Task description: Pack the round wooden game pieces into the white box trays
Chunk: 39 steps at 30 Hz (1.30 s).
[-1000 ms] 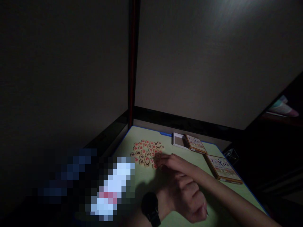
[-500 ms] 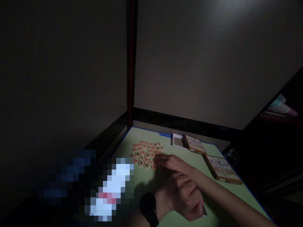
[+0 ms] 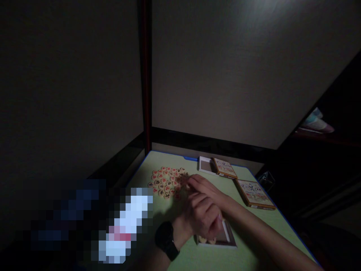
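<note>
Several round wooden game pieces (image 3: 165,182) with red and black marks lie clustered on a green table (image 3: 197,259). My right hand (image 3: 199,186) reaches in from the right, its fingers stretched out and touching the cluster's right edge. My left hand (image 3: 201,218), with a black watch (image 3: 166,241) on the wrist, hovers with curled fingers over a small shallow tray (image 3: 229,239) that holds a few pieces. What the fingers hold, if anything, is hidden in the dim light.
A white tray (image 3: 203,165) and two orange-edged printed boxes (image 3: 224,168) (image 3: 255,194) lie along the table's far right side. A dark red post (image 3: 145,75) stands at the wall corner. A pixelated patch (image 3: 124,226) covers the lower left. A folded cloth (image 3: 316,122) lies on a shelf at right.
My view has shifted right and down, so the small tray below my left hand has come into view. My right hand stays at the pieces, and my left hand has moved up over the tray.
</note>
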Tool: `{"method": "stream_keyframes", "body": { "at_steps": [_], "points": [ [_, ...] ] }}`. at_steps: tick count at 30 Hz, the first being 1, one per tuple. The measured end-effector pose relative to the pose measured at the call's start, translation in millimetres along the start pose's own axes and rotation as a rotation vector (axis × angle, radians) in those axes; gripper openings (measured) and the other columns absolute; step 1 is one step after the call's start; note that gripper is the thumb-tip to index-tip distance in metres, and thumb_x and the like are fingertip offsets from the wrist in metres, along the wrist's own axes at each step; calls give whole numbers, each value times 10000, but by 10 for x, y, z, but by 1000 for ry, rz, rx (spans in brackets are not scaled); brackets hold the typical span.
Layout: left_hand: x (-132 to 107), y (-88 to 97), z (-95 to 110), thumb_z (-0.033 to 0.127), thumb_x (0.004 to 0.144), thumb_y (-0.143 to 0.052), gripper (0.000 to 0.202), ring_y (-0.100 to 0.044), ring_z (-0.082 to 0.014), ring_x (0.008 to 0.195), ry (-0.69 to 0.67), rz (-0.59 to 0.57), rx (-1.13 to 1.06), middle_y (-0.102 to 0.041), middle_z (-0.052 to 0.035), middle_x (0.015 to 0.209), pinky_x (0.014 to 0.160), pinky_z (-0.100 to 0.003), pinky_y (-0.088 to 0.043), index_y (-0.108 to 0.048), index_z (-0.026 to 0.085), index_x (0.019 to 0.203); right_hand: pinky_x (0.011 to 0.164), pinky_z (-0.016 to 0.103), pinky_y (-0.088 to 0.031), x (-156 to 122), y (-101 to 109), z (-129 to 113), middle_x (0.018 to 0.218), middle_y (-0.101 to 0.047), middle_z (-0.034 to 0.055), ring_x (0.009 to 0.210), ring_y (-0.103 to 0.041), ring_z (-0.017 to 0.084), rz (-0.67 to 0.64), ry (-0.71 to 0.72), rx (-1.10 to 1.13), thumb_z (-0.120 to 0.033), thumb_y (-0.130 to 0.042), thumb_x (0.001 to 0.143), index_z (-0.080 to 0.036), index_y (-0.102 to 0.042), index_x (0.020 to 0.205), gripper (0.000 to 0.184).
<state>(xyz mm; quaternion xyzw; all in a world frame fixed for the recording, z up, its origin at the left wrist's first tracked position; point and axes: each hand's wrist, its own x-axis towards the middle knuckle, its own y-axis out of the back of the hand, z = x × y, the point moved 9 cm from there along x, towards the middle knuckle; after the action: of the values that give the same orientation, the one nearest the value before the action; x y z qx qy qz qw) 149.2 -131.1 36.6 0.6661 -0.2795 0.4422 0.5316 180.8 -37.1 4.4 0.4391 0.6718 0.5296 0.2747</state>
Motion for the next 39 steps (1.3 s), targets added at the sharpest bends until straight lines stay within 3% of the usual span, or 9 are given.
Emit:
{"method": "stream_keyframes", "body": {
  "at_steps": [3, 5, 8, 11, 15, 19, 25, 29, 39],
  "points": [
    [0, 58, -133, 194, 787, -429, 229, -487, -141, 524, 88, 40, -4, -488, -14, 530, 526, -284, -376, -501, 200, 570, 894, 359, -493, -465, 358, 71, 1053, -665, 101, 1002, -598, 232, 230, 50, 78, -199, -472, 951, -190, -607, 1100, 201],
    [-3, 55, -190, 185, 815, -413, 252, -479, -140, 523, 133, 32, -5, -496, -13, 537, 528, -284, -374, -507, 201, 582, 876, 363, -495, -855, 421, 125, 1043, -663, 100, 989, -597, 228, 255, -8, 97, -248, -468, 980, -201, -600, 1099, 184],
    [-18, -6, -236, 176, 822, -421, 246, -493, -140, 532, 181, -30, 5, -524, -11, 549, 543, -280, -385, -526, 200, 601, 836, 353, -505, -1359, 308, 99, 1042, -658, 109, 963, -607, 228, 199, -122, 64, -257, -449, 998, -214, -617, 1076, 190],
    [-50, -105, -254, 168, 822, -435, 234, -528, -141, 551, 209, -134, -5, -570, -10, 570, 562, -275, -396, -545, 197, 618, 816, 353, -502, -1583, 76, -21, 1033, -669, 113, 945, -610, 242, 114, -159, -47, -244, -511, 975, -211, -644, 1103, 188],
    [-99, -211, -301, 162, 819, -459, 216, -572, -147, 576, 259, -270, -25, -624, -10, 602, 581, -270, -408, -585, 192, 647, 788, 355, -480, -1506, -100, -77, 994, -689, 107, 905, -597, 252, 109, -160, -238, -159, -582, 919, -189, -678, 1097, 204],
    [-110, -242, -370, 168, 828, -477, 214, -605, -157, 611, 312, -367, -19, -662, -19, 642, 603, -268, -420, -617, 187, 668, 755, 343, -453, -1415, -46, -32, 909, -694, 96, 860, -586, 245, 120, -186, -325, -93, -587, 880, -169, -690, 1003, 178],
    [-114, -328, -401, 226, 841, -506, 217, -619, -177, 638, 390, -544, -4, -665, -34, 656, 627, -280, -432, -641, 192, 675, 729, 298, -446, -1592, 288, 83, 904, -675, 89, 846, -595, 215, 210, -291, -116, -103, -535, 874, -177, -657, 950, 162],
    [-126, -387, -374, 302, 838, -537, 194, -630, -202, 683, 403, -650, 15, -669, -44, 699, 659, -298, -449, -642, 198, 712, 745, 283, -448, -1589, 227, 155, 927, -679, 81, 854, -621, 207, 156, -367, -20, -104, -575, 831, -184, -661, 985, 194],
    [-199, -398, -583, 263, 894, -464, 247, -656, -202, 738, 491, -683, 102, -704, -55, 767, 688, -293, -453, -660, 196, 759, 705, 257, -399, -1373, 2, 160, 988, -658, 79, 858, -627, 200, -25, -433, -193, -183, -643, 782, -195, -669, 1043, 262]
  ]
}}
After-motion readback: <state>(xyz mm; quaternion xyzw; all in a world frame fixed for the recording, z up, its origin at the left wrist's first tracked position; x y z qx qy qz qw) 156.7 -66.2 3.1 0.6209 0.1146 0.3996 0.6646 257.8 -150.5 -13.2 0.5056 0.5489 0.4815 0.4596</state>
